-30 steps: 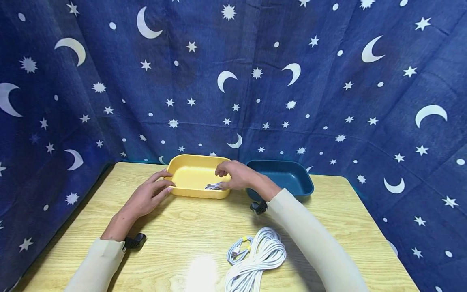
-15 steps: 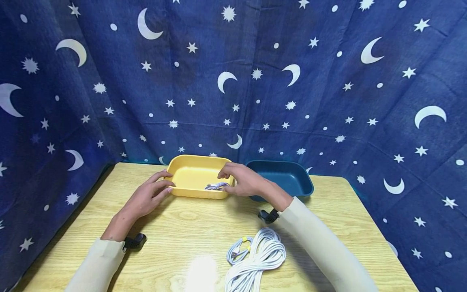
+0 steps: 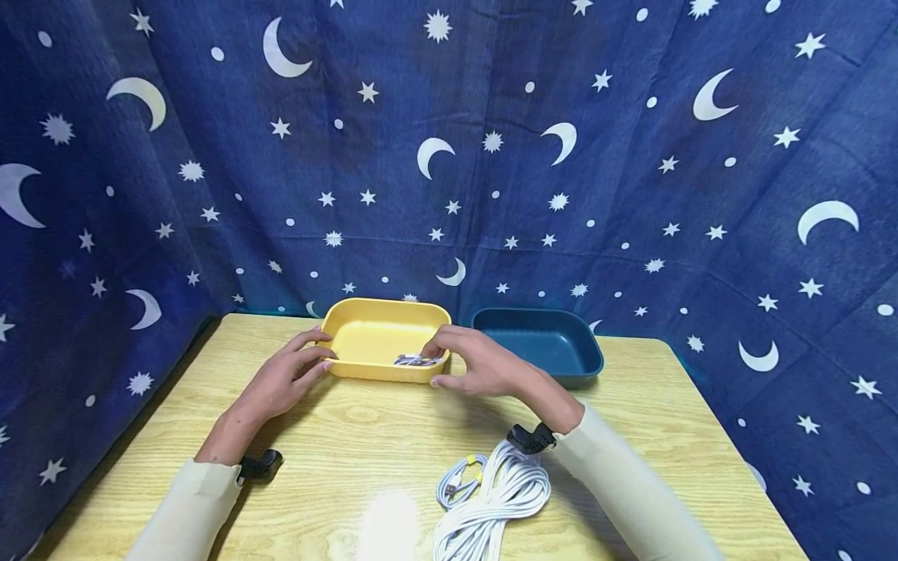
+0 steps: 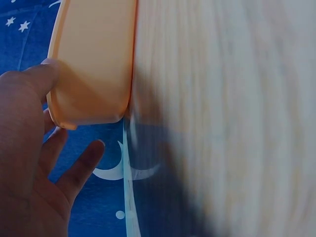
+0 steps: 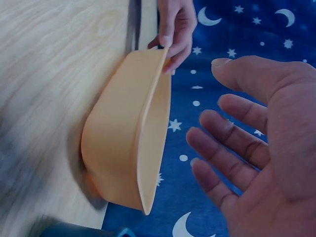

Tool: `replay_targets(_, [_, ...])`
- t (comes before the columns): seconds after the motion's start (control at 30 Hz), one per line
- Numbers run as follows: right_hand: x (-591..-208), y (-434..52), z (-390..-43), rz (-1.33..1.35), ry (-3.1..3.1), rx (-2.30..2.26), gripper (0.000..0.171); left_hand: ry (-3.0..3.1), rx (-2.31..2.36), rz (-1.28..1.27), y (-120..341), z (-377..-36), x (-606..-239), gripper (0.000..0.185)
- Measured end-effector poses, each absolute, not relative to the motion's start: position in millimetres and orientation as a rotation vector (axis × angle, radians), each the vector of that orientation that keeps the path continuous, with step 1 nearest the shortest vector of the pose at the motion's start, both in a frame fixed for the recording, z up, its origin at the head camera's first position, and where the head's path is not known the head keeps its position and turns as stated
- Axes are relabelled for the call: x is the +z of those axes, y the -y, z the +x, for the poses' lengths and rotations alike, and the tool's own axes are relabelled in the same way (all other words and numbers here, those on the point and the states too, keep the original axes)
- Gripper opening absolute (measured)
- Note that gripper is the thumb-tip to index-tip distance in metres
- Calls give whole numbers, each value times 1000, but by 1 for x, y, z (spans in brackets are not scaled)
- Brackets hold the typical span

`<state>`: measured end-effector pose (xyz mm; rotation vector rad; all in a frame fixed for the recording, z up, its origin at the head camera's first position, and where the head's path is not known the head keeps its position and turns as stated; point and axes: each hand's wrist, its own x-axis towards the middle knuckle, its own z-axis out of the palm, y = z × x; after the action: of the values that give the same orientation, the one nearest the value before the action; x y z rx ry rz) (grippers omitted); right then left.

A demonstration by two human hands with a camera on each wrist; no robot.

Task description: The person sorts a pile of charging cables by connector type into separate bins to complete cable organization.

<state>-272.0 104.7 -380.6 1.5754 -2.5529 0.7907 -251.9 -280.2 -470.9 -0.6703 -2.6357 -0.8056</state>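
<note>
A yellow bin (image 3: 382,372) stands near the back of the table, with a small coiled cable (image 3: 414,360) in its near right corner. My left hand (image 3: 281,378) pinches the rim at the bin's left end; in the left wrist view its thumb (image 4: 45,74) presses the wall and two fingers spread away. Over the right end of the bin is my right hand (image 3: 484,362). In the right wrist view its fingers (image 5: 232,131) are loosely bent, with nothing held, apart from the bin's wall (image 5: 116,133).
Right of the yellow bin stands a dark blue bin (image 3: 554,382), partly behind the right hand. In front lie a large bundle of white cable (image 3: 498,499) and a small coiled USB cable (image 3: 452,487) with yellow ties. A star-patterned curtain (image 3: 449,156) hangs behind the table (image 3: 337,467).
My right hand has let go of the small coiled cable in the yellow bin and drawn back slightly toward the right and nearer. The left hand keeps its place on the rim.
</note>
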Motion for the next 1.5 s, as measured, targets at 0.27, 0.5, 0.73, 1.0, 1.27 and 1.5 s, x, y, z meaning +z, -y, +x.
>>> replay_targets(0.27, [-389, -116, -257, 1608, 2607, 855, 31, 2662, -821, -637, 279, -250, -471, 17])
replay_targets(0.5, [-399, -129, -242, 1599, 2650, 877, 30, 2668, -822, -640, 280, -252, -471, 18])
replay_targets(0.73, [-407, -141, -224, 1644, 2649, 896, 29, 2647, -822, -654, 279, -252, -471, 17])
replay_targets(1.0, [-420, -149, -212, 1705, 2656, 870, 27, 2672, -835, -631, 278, -252, -471, 18])
replay_targets(1.27, [-430, -150, -206, 1685, 2780, 869, 25, 2663, -834, -642, 278, -252, -470, 17])
replay_targets(1.5, [-439, -146, -204, 1652, 2877, 784, 21, 2670, -832, -627, 279, -252, -470, 18])
